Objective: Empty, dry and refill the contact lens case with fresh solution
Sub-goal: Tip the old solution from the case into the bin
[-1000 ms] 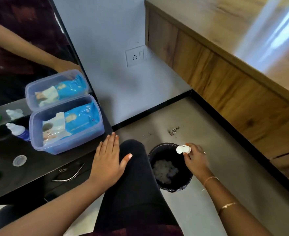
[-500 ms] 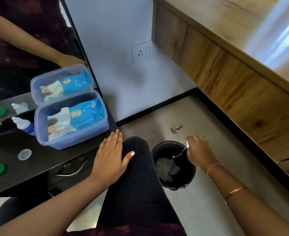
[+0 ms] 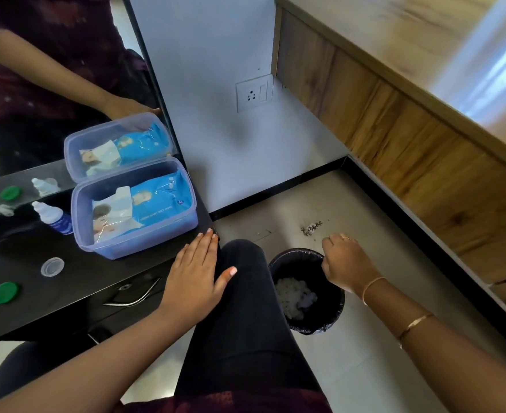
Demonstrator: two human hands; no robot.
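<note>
Right hand (image 3: pixel 345 265) is curled into a fist over the bin (image 3: pixel 333 317); the lens case is not visible, presumably enclosed. Left hand (image 3: pixel 196 277) lies flat and open on the table edge (image 3: pixel 67 302). Step judged: emptying. Next: drying. Count: 1 solution bottle (image 3: pixel 52 217), 2 caps: 1 green cap (image 3: pixel 4 292), 1 clear cap (image 3: pixel 52 266).

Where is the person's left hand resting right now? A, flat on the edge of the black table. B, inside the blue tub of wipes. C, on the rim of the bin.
A: the left hand lies flat, fingers spread, on the black table edge, beside the tub.
</note>
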